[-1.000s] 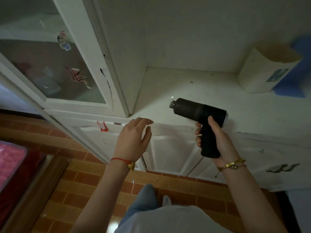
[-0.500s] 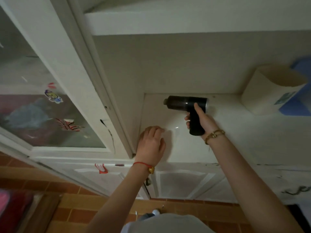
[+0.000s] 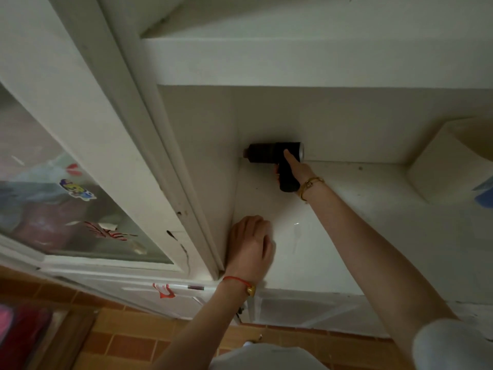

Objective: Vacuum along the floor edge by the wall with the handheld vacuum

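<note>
My right hand (image 3: 297,170) grips the handle of a black handheld vacuum (image 3: 269,153), index finger stretched along its body. Its barrel lies sideways at the back of a white cabinet shelf (image 3: 346,222), where the shelf meets the back wall (image 3: 333,124). The nozzle points left and touches the niche's back left corner. My left hand (image 3: 250,245) rests palm down on the shelf near its front left corner, fingers loosely curled and holding nothing.
A glass cabinet door (image 3: 66,209) with stickers stands at the left. A white paper container (image 3: 448,166) sits on the shelf at the right, a blue thing (image 3: 484,193) beside it. Below are white cupboard doors (image 3: 306,311) and a brown tiled floor (image 3: 128,343).
My right hand has carried the vacuum from the shelf's front edge deep into the back left corner. My left hand has come down onto the shelf. The view has tilted upward.
</note>
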Demonstrator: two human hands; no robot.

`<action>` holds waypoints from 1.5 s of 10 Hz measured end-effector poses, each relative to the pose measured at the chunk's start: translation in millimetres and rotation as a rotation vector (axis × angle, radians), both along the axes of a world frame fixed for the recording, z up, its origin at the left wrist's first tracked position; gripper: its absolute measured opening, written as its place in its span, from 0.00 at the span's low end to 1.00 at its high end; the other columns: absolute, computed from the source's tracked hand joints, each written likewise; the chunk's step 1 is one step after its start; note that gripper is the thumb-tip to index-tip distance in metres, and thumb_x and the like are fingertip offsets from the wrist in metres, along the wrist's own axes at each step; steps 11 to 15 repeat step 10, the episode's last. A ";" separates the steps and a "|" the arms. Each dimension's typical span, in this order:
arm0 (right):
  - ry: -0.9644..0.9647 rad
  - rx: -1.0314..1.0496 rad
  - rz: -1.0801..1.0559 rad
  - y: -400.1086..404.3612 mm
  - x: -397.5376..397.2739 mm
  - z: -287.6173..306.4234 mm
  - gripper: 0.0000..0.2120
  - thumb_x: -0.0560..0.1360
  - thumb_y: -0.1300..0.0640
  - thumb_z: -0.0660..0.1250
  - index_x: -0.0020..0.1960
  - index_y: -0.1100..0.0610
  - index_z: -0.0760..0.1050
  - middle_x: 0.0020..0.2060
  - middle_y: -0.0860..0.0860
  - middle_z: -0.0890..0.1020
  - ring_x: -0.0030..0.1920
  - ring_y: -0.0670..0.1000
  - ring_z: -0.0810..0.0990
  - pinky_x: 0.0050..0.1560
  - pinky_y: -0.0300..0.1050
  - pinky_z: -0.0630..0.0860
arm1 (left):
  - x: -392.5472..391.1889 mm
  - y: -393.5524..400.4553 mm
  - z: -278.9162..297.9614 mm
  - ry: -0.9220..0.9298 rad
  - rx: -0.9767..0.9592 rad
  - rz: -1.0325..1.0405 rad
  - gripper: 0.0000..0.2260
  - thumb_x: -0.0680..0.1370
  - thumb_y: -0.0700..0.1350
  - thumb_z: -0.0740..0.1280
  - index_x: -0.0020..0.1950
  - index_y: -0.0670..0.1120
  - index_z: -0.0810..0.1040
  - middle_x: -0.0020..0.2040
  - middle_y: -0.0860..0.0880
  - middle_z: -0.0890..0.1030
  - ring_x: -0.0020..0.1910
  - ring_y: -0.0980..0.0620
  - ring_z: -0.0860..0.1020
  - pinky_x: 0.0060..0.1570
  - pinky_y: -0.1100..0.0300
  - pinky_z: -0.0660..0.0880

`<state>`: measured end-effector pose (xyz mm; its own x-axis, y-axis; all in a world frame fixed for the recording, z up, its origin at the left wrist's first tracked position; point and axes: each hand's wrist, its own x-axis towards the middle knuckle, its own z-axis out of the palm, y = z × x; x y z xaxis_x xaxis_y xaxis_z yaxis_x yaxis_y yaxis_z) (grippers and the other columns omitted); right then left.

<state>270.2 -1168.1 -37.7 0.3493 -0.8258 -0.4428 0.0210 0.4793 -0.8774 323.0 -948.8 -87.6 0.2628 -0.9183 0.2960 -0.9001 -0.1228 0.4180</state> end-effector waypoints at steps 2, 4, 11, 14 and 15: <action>0.094 -0.022 0.063 -6.9 9.0 -9.9 0.23 0.74 0.40 0.67 0.47 0.62 0.78 0.33 0.55 0.81 0.28 0.52 0.78 0.31 0.43 0.76 | 0.6 -1.3 -5.4 0.015 -0.042 0.001 0.12 0.72 0.44 0.65 0.55 0.47 0.76 0.57 0.48 0.77 0.57 0.46 0.73 0.57 0.52 0.69; 0.531 -0.285 0.131 -12.4 9.7 -12.4 0.35 0.76 0.35 0.58 0.63 0.66 0.73 0.49 0.55 0.77 0.50 0.56 0.78 0.47 0.41 0.69 | 0.8 -3.8 -5.9 0.007 -0.038 0.012 0.13 0.71 0.44 0.65 0.55 0.47 0.76 0.57 0.48 0.77 0.57 0.46 0.73 0.57 0.52 0.68; 1.193 -0.873 0.160 -4.8 -22.5 -5.6 0.32 0.79 0.34 0.47 0.32 0.58 0.71 0.28 0.52 0.75 0.28 0.50 0.70 0.27 0.42 0.59 | 2.1 -2.8 -9.4 0.036 -0.058 0.007 0.14 0.71 0.43 0.67 0.56 0.47 0.77 0.58 0.48 0.77 0.58 0.46 0.73 0.59 0.53 0.67; 1.193 -0.873 0.160 -4.8 -22.5 -5.6 0.32 0.79 0.34 0.47 0.32 0.58 0.71 0.28 0.52 0.75 0.28 0.50 0.70 0.27 0.42 0.59 | 2.1 -2.8 -9.4 0.036 -0.058 0.007 0.14 0.71 0.43 0.67 0.56 0.47 0.77 0.58 0.48 0.77 0.58 0.46 0.73 0.59 0.53 0.67; 1.193 -0.873 0.160 -4.8 -22.5 -5.6 0.32 0.79 0.34 0.47 0.32 0.58 0.71 0.28 0.52 0.75 0.28 0.50 0.70 0.27 0.42 0.59 | 2.1 -2.8 -9.4 0.036 -0.058 0.007 0.14 0.71 0.43 0.67 0.56 0.47 0.77 0.58 0.48 0.77 0.58 0.46 0.73 0.59 0.53 0.67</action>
